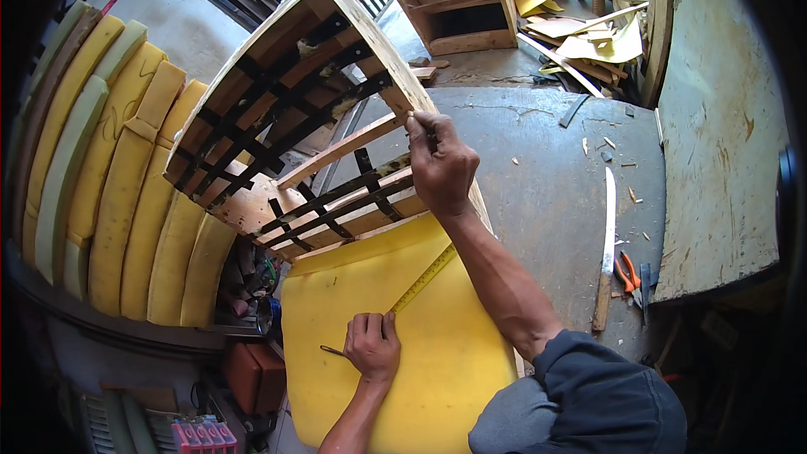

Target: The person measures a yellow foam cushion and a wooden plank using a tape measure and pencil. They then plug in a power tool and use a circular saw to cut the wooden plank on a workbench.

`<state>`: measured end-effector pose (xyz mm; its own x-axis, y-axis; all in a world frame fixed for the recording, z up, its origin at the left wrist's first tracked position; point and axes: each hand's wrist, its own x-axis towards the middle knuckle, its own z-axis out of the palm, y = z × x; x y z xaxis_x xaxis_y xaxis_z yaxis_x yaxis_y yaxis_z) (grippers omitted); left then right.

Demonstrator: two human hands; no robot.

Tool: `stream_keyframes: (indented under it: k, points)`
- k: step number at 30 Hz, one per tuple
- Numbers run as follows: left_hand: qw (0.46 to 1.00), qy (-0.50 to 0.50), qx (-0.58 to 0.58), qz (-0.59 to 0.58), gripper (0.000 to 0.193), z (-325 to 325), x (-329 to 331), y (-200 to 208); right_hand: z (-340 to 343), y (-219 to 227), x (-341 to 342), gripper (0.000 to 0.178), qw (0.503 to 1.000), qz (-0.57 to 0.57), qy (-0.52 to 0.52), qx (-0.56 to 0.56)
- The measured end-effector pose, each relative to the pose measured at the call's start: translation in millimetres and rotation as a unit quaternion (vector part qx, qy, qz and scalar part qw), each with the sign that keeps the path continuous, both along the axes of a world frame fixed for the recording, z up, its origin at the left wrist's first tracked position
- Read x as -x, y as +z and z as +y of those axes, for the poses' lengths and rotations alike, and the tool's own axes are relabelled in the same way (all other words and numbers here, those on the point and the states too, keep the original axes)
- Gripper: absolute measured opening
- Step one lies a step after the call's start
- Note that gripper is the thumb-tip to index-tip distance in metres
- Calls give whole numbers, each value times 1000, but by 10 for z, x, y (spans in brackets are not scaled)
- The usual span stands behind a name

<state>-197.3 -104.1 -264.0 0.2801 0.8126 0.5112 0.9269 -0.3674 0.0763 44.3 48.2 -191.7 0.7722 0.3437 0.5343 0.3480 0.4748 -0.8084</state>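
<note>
A wooden chair frame with black webbing straps lies tilted on the grey workbench. A yellow foam sheet lies against its lower edge. My right hand pinches the end of a yellow tape measure against the frame's side rail. The tape runs diagonally down across the foam to my left hand, which presses it onto the sheet. A thin dark pen sticks out to the left of that hand.
Several yellow foam cushions stand stacked at the left. A long knife and orange pliers lie on the bench to the right, beside a large board. Another wooden frame and scrap wood sit behind.
</note>
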Motion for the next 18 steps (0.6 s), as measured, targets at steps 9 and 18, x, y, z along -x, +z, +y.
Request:
stream_keyframes:
  k: [9, 18]
  points:
    - [999, 2, 12, -30, 16, -8, 63, 76, -454, -130, -170, 11, 986, 96, 120, -58]
    - [766, 50, 274, -580, 23, 112, -347, 168, -1696, -472, 196, 44, 881, 2, 447, 157]
